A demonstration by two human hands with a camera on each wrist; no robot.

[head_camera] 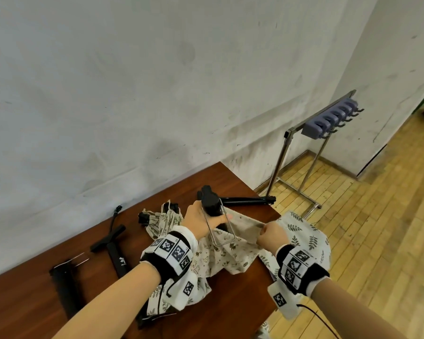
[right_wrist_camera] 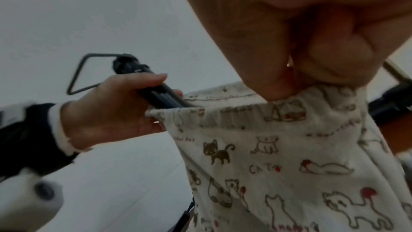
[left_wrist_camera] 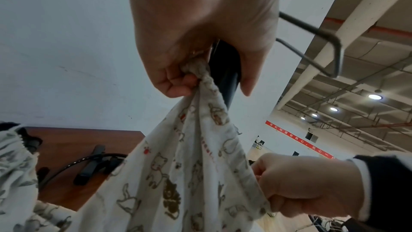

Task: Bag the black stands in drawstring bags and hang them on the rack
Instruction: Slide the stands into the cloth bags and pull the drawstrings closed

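My left hand (head_camera: 205, 216) grips a black stand (head_camera: 209, 200) with a wire loop (head_camera: 218, 231), its lower end inside the mouth of a cat-print drawstring bag (head_camera: 230, 250). In the left wrist view the left hand (left_wrist_camera: 189, 45) holds the stand (left_wrist_camera: 225, 71) together with one side of the bag's rim (left_wrist_camera: 200, 70). My right hand (head_camera: 269, 234) pinches the opposite side of the rim and pulls the mouth wide. The right wrist view shows the right hand (right_wrist_camera: 301, 41) on the bag (right_wrist_camera: 278, 156) and the stand (right_wrist_camera: 158, 94) entering it.
On the brown table (head_camera: 230, 177) lie a T-shaped black stand (head_camera: 113, 245), another black stand (head_camera: 64, 275), a folded tripod (head_camera: 250, 199), a bagged stand (head_camera: 162, 217) and leaf-print bags (head_camera: 304, 231). A metal rack (head_camera: 328, 121) with hooks stands on the wooden floor at the right.
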